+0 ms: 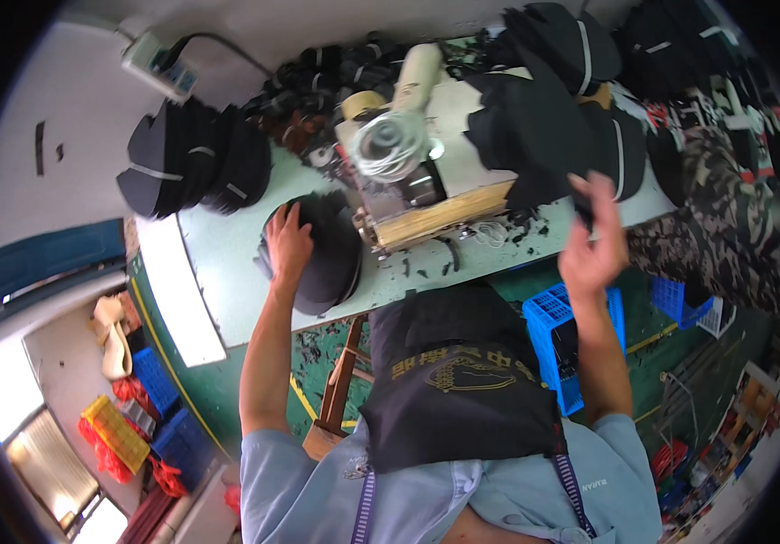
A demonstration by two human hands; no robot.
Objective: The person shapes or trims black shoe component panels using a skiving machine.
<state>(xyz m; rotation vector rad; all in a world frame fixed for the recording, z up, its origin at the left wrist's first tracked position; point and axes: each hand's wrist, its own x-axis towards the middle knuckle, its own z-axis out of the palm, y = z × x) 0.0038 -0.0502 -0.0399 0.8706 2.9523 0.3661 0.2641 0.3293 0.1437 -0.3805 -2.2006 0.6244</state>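
My left hand (289, 239) lies with fingers spread on top of a stack of black, curved, flat pieces (331, 258) at the left of the table. My right hand (593, 238) is raised over the table's front edge at the right and is blurred by motion. Its fingers close around something small and dark, whose kind I cannot make out. Just beyond that hand lie large black cut pieces (535, 127) with jagged edges, overlapping a pale board. Beside them stands a black bundle tied with a light band (621, 150).
Mid-table sits a machine with a yellowish roller (444, 216), a coil of white cord (391, 145) and a pale tube (418, 74). Banded black stacks (195, 159) stand at the far left. Below right is a blue crate (549, 313); a person in camouflage (707, 213) is at the right.
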